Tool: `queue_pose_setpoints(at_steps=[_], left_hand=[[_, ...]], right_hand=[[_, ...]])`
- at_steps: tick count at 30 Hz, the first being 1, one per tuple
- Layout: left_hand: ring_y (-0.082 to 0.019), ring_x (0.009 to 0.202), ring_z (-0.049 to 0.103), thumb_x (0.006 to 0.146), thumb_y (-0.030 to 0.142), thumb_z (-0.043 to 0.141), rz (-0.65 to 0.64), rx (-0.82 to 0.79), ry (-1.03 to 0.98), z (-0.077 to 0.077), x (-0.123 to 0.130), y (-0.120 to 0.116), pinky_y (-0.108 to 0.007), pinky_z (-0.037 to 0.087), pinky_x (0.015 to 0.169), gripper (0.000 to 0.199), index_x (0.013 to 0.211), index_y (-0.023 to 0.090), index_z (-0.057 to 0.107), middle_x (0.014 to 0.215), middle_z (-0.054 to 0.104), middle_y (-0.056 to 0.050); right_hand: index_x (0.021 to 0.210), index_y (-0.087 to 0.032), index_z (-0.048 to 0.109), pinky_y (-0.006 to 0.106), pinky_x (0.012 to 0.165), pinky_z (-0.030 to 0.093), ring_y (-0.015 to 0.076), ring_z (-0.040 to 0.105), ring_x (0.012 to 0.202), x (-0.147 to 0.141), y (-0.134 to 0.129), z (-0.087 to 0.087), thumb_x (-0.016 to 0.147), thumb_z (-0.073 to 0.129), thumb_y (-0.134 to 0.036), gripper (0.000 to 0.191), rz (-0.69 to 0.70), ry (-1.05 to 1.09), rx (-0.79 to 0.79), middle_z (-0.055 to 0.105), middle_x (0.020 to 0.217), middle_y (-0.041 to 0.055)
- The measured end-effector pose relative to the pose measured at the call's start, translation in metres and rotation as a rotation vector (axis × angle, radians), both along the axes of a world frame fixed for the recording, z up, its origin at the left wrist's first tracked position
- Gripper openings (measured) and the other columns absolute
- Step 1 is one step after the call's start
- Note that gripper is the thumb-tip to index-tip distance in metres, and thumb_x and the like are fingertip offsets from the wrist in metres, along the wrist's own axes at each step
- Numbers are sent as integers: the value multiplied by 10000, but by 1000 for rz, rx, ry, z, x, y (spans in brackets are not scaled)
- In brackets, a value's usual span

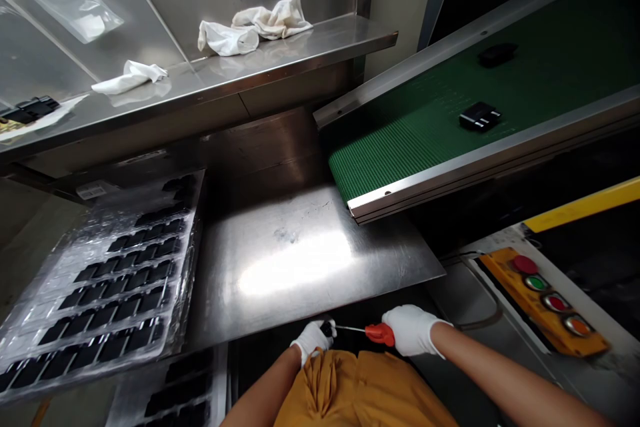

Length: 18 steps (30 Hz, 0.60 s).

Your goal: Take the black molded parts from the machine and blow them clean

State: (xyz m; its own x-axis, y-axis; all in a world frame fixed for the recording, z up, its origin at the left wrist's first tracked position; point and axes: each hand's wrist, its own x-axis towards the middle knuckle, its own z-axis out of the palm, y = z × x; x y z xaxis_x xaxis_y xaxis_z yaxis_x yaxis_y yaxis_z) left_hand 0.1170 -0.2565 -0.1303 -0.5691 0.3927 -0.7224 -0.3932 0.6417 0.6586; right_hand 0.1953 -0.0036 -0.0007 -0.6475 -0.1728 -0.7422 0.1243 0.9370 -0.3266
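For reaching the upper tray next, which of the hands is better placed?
Likely the left hand: it sits nearer the upper tray, though holding a black item; the right hand, farther off, grips a red-handled tool.

Beside the steel desk (320, 227), the gloved right hand (413, 330) is gripping a red-handled tool (380, 334) while the left hand (314, 335) is holding a small black part (327, 329). A tray (187, 247) is carrying black pieces (105, 314) left of the desk.
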Motion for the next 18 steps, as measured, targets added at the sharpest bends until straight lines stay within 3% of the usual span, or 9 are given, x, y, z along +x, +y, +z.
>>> queue_pose_setpoints(at_steps=[4, 8, 10, 12, 14, 18], left_hand=[[-92, 623, 554, 619, -108, 548, -5, 2, -7, -6, 2, 1, -234, 461, 708, 331, 809, 147, 640, 620, 587, 57], [-89, 669, 592, 663, -80, 624, -59, -33, 33, -7, 0, -1, -226, 490, 729, 255, 796, 137, 643, 669, 634, 50], [-91, 633, 591, 757, 65, 665, -102, -69, 57, -6, -2, -1, -237, 514, 691, 71, 745, 129, 639, 678, 647, 40], [-94, 558, 565, 854, 256, 617, -150, -118, 72, -4, -4, 1, -238, 521, 611, 236, 654, 131, 622, 643, 639, 30], [-100, 570, 575, 883, 341, 591, -197, -173, 86, -3, -5, 5, -248, 527, 610, 321, 636, 136, 610, 651, 636, 23], [-138, 780, 622, 820, 148, 662, -249, -252, 102, 2, -4, 10, -313, 522, 796, 88, 753, 133, 606, 755, 633, 14]], right_hand=[[915, -150, 725, 389, 653, 486, 375, 700, 845, 1, -2, -4, 588, 631, -241, 353, 32, -26, 1, 742, 914, 172], [928, -158, 721, 399, 663, 488, 385, 698, 854, 4, -5, -2, 582, 634, -266, 372, 50, -30, -17, 742, 926, 174], [914, -162, 720, 399, 662, 486, 383, 698, 846, 6, -8, -1, 577, 632, -259, 361, 55, -29, -24, 742, 908, 171], [900, -170, 717, 396, 667, 485, 377, 699, 842, 6, -11, 1, 574, 630, -254, 348, 51, -17, -31, 742, 892, 160], [905, -169, 710, 397, 677, 485, 376, 698, 844, 5, -12, 2, 577, 633, -257, 348, 30, 9, -18, 742, 895, 156], [923, -166, 703, 386, 678, 480, 372, 696, 853, 1, -11, 4, 580, 639, -254, 360, -3, 24, -5, 739, 916, 151]])
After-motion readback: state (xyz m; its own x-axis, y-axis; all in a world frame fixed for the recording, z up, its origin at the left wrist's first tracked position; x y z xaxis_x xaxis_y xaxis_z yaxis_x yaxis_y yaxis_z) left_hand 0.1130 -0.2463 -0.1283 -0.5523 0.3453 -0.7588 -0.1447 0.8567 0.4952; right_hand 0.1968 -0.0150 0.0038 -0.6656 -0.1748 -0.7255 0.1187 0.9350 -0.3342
